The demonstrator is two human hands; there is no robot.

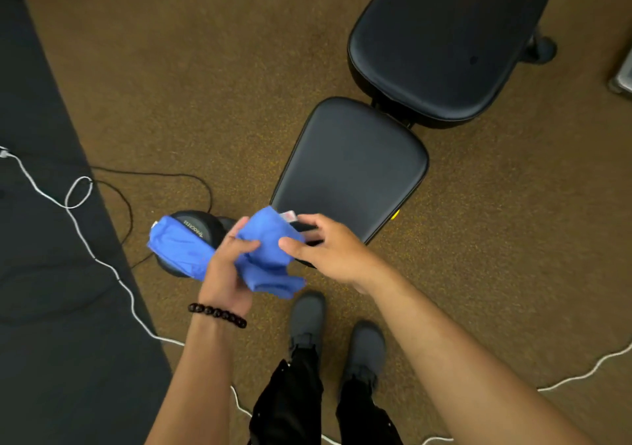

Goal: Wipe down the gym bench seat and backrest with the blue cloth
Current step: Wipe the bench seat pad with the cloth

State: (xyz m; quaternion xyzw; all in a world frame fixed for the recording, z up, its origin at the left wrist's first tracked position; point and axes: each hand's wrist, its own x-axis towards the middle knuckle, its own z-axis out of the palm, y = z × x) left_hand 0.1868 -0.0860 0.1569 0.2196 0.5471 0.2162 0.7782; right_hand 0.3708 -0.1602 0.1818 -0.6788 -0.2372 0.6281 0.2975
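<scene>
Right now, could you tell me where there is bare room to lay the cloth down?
The seat and backrest are both bare. Open carpet lies left of them, up to the dark mat. Near the weight plate it is crowded with cables. Both hands hold the cloth.

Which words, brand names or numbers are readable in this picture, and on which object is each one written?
"PROGRESS": pale letters, upside down from this view, on the round black weight on the floor, partly covered by the blue cloth.
Small white tag on the cloth's upper edge: reddish marks, too blurred to read.
No other text is visible.
</scene>
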